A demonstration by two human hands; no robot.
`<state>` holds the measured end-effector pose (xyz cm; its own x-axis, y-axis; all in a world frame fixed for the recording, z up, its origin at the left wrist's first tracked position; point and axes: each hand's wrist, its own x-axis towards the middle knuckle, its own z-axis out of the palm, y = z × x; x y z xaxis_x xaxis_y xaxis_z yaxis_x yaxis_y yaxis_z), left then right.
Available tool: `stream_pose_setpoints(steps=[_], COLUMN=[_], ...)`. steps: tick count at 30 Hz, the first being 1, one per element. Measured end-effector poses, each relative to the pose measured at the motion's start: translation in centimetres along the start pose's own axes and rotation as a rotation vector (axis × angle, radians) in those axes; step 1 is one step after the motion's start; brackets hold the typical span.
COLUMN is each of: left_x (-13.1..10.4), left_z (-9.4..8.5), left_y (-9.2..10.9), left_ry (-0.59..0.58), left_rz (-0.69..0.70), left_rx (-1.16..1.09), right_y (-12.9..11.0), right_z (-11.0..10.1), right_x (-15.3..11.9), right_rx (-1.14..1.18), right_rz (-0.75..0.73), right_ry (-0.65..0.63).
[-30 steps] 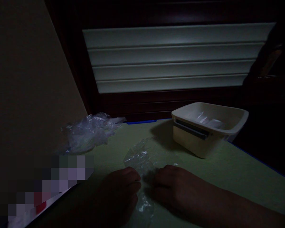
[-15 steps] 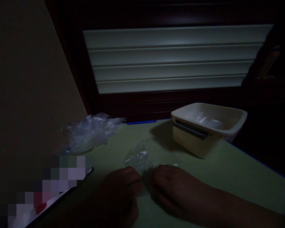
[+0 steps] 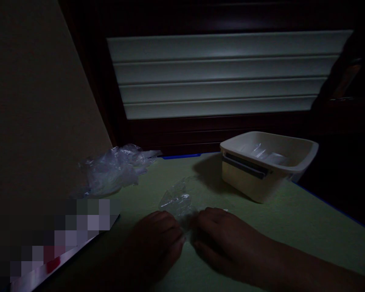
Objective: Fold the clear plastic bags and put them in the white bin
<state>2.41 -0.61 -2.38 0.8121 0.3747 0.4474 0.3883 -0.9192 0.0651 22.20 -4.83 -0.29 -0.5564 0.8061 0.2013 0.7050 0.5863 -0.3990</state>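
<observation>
A thin clear plastic bag [image 3: 177,198], creased and shiny, lies on the green tabletop between and just beyond my hands. My left hand [image 3: 159,241] is closed at the bag's near edge, with thumb and fingertips pinched together. Opposite it, my right hand [image 3: 217,235] has its fingers curled over the bag's right side, and the knuckles face up. Dim light and the fingers hide the exact spot where each hand grips the plastic.
A heap of crumpled clear plastic bags [image 3: 114,170] lies at the back left. The cream bin [image 3: 249,182] with a grey handle stands at the back right, clear plastic inside. A pixelated flat item [image 3: 79,239] rests at the left. A slatted panel [image 3: 213,75] rises behind the green table [image 3: 310,219].
My left thumb has come up against the fingers. The right hand has shifted slightly up, and the bag between the hands has sunk and creased a little more.
</observation>
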Motion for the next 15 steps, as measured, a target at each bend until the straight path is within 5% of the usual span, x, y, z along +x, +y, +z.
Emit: stream_pose_setpoints(steps=[10, 15], left_x=[-0.1, -0.2], left_z=[0.7, 0.9], left_y=[-1.1, -1.1], left_ry=[0.181, 0.264], left_rz=[-0.256, -0.228], left_rx=[-0.09, 0.013], right_y=[0.7, 0.7], right_z=[1.6, 1.5], right_x=[0.3, 0.3], right_rx=[0.168, 0.12], right_rz=[0.109, 0.1], right_ry=[0.127, 0.135])
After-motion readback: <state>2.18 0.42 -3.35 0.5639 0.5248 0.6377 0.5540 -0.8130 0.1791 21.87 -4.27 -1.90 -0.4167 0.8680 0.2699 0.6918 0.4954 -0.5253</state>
